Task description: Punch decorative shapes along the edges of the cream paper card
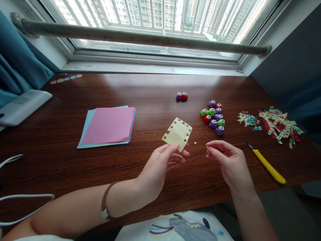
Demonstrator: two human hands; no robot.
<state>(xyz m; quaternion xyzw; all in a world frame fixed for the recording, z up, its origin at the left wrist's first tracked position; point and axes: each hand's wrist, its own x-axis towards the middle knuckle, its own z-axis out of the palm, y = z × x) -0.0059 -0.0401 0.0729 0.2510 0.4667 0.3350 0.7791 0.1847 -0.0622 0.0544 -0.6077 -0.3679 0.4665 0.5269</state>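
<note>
My left hand [160, 160] pinches a small pale yellow sheet of paper [178, 131] by its lower corner. Star and other small shapes are punched out along the sheet's edges. To the right, my right hand [227, 160] is held above the table with thumb and fingertips pressed together; whatever may be between them is too small to make out. One tiny pale star cutout [195, 143] lies on the table between the hands. Beyond my right hand sits a cluster of purple, green and red craft punches [213, 117].
Two more punches [182, 96] stand farther back. Colored paper [107, 126] is stacked at left. At right lie a pile of tiny cutouts [248, 118], punched paper strips [279, 125] and a yellow-handled craft knife [269, 166]. White cables [27, 195] lie at the left edge.
</note>
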